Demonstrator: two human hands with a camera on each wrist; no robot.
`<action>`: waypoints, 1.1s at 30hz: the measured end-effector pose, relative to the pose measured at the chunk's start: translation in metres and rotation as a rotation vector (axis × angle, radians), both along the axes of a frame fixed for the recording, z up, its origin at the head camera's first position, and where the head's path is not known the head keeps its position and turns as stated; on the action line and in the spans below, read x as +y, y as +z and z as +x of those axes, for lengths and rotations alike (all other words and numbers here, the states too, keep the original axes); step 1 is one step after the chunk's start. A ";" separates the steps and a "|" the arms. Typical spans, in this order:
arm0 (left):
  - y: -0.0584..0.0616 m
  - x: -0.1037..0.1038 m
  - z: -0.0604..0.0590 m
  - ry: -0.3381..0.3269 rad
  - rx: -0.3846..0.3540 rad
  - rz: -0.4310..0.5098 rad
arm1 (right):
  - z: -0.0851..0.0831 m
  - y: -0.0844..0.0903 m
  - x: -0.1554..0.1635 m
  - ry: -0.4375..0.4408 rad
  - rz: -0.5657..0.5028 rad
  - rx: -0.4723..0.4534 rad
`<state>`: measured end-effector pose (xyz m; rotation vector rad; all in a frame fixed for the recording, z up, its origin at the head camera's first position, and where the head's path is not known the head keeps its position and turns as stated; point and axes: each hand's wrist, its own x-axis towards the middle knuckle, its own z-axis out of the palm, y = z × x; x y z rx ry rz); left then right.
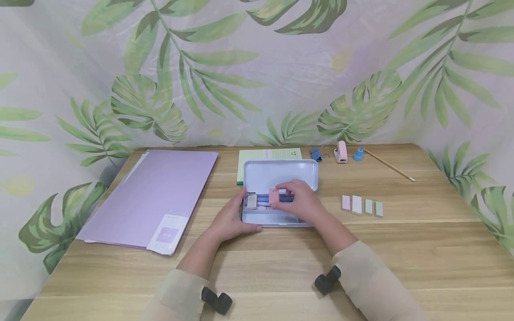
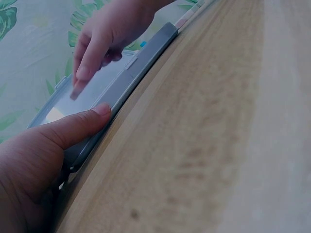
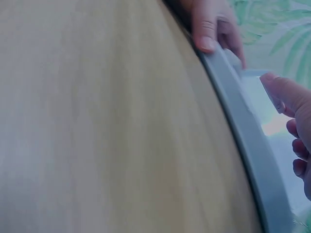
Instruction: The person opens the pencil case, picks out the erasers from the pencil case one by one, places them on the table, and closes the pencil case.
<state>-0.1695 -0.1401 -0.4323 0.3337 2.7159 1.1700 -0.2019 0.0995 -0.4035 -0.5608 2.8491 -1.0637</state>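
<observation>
A pale blue pencil case (image 1: 273, 218) lies with its lid (image 1: 281, 171) raised at the back. Blue pens (image 1: 263, 199) and a whitish eraser (image 1: 251, 202) are inside it. My left hand (image 1: 230, 218) grips the case's left end, the thumb along the front edge and the fingers round the far side. Between thumb and fingers, my right hand (image 1: 302, 200) pinches a pink eraser (image 1: 274, 196) above the pens. In the left wrist view, that eraser (image 2: 77, 91) is held over the case, its lower end pointing down. The right hand covers the right part of the case.
A purple folder (image 1: 160, 191) with a white label lies left. Behind the case is a light green notepad (image 1: 257, 154). Towards the back right are a blue binder clip (image 1: 315, 154), pink stapler (image 1: 341, 152), blue cone-shaped piece (image 1: 358, 154) and pencil (image 1: 389, 165). Several small pastel blocks (image 1: 356, 204) stand nearer.
</observation>
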 end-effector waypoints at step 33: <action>-0.004 0.000 -0.002 -0.004 0.010 0.010 | 0.054 -0.009 0.255 -0.303 0.171 0.072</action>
